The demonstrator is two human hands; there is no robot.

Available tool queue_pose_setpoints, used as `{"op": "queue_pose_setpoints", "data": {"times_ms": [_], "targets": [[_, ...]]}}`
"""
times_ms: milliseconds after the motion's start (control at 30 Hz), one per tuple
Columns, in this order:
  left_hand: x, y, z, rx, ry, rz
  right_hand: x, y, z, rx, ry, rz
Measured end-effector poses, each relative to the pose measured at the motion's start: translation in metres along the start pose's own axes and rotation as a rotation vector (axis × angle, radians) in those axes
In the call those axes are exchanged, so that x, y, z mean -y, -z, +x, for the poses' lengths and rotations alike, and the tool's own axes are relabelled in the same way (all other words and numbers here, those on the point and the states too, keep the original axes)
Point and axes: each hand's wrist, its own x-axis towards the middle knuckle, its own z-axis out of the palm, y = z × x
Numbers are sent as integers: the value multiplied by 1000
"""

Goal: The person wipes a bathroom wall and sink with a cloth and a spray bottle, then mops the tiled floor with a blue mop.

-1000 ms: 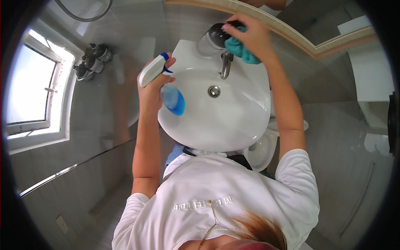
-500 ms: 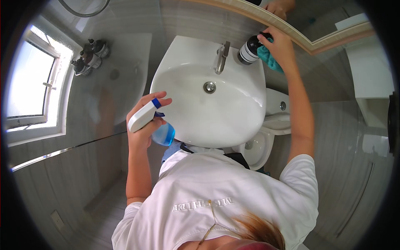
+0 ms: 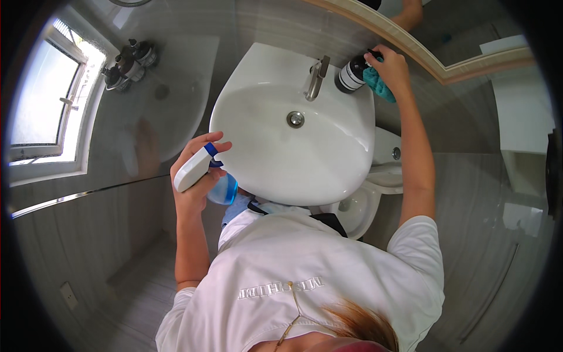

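Freshly shifted, a dark pump bottle (image 3: 350, 76) with a white label sits at three o'clock from the faucet (image 3: 317, 79); a second ago we saw it at ten. On the rim of the sink (image 3: 275, 167), the right hand (image 3: 393, 69) pinches the bottle's black top between its fingers, with a bunched teal cloth (image 3: 378, 85) gathered beneath them; whether the rim bears all the weight, we cannot tell. Meanwhile the left hand (image 3: 197, 189), fingers curled about the neck of a spray bottle (image 3: 224, 189) of blue liquid and the upper ones reaching past the trigger, has slipped back from nine o'clock of the drain (image 3: 295, 119) to eight. With bottle and cloth together at two o'clock, we judge the handling now centers on that corner, the spray bottle held aside. Glossy white ceramic curves down to the metal drain. Around it we find a toilet (image 3: 371, 202) at five o'clock, a bright window (image 3: 41, 100) at nine, bottles in a rack (image 3: 125, 66) toward ten, a wood-framed mirror (image 3: 440, 26) at two and a white cabinet (image 3: 516, 114) at three.
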Motion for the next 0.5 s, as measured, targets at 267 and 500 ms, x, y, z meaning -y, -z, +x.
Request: {"op": "queue_pose_setpoints", "data": {"times_ms": [267, 500], "targets": [[5, 7, -1, 7, -41, -10, 63, 42, -48, -37, 24, 121], [5, 10, -1, -23, 24, 30, 169, -105, -34, -130, 210, 270]]}}
